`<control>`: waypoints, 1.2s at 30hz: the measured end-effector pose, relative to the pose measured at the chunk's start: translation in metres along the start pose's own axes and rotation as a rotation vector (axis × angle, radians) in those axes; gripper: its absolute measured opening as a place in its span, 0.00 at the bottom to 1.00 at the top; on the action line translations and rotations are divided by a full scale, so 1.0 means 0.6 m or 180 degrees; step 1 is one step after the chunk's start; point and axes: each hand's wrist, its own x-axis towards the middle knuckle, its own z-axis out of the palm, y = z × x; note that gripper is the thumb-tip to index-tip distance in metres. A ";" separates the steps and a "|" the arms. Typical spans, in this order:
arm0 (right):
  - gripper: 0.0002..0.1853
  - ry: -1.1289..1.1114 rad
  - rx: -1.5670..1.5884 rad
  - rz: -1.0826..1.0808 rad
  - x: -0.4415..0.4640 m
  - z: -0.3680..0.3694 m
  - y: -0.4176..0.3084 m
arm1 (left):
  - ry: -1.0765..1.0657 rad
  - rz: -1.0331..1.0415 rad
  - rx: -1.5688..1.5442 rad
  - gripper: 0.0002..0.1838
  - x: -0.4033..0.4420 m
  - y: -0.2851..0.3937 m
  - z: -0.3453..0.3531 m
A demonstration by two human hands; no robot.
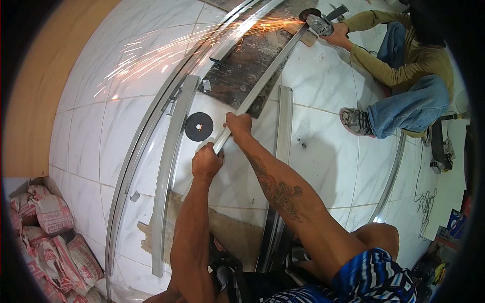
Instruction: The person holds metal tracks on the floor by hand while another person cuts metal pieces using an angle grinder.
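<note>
1. White veined floor tiles (318,151) are crossed by a long silvery metal bar (268,77), frame centre to upper right.
2. It is gripped by the left hand (207,160) and right hand (239,124).
3. Were either grip loosened, the grey angle grinder (318,24) could be jammed by twisting metal.

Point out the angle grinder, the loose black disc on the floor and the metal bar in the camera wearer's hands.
Angle grinder (319,24): head view, on its grey body.
Black disc (192,125): head view, face left of its hole.
Metal bar (271,73): head view, upper stretch.
</note>
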 end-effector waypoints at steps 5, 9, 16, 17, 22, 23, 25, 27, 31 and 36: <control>0.27 -0.0043 0.0029 0.0004 -0.005 -0.002 -0.004 | -0.0011 0.0010 -0.0015 0.20 0.000 0.000 -0.001; 0.22 0.0084 0.0129 -0.0110 -0.002 0.003 0.001 | -0.0036 -0.0013 0.0044 0.18 0.000 0.002 -0.002; 0.26 -0.0036 0.0066 -0.0066 -0.007 -0.002 -0.004 | -0.0013 -0.0021 0.0014 0.19 0.000 0.001 -0.001; 0.26 -0.0033 0.0076 -0.0076 -0.008 -0.003 -0.005 | 0.0015 0.0004 0.0004 0.20 0.001 -0.001 0.001; 0.23 -0.0047 0.0066 -0.0090 -0.011 -0.004 -0.008 | 0.0099 0.0064 -0.0008 0.18 0.001 -0.005 0.007; 0.22 0.0008 0.0070 -0.0099 -0.011 -0.003 -0.006 | 0.0121 0.0075 -0.0004 0.18 0.001 -0.006 0.008; 0.21 -0.0014 0.0026 -0.0116 -0.014 -0.005 -0.009 | -0.0003 -0.0011 0.0055 0.18 0.000 0.000 0.002; 0.20 0.0015 0.0025 -0.0120 -0.015 -0.005 -0.010 | -0.0063 -0.0047 0.0078 0.18 0.000 0.003 -0.002; 0.19 0.0049 0.0048 -0.0066 -0.018 -0.005 -0.013 | -0.0001 0.0019 -0.0011 0.18 -0.001 -0.001 0.001; 0.18 0.0179 0.0116 -0.0211 -0.012 0.002 -0.006 | -0.0080 -0.0078 -0.0066 0.18 0.003 -0.002 0.001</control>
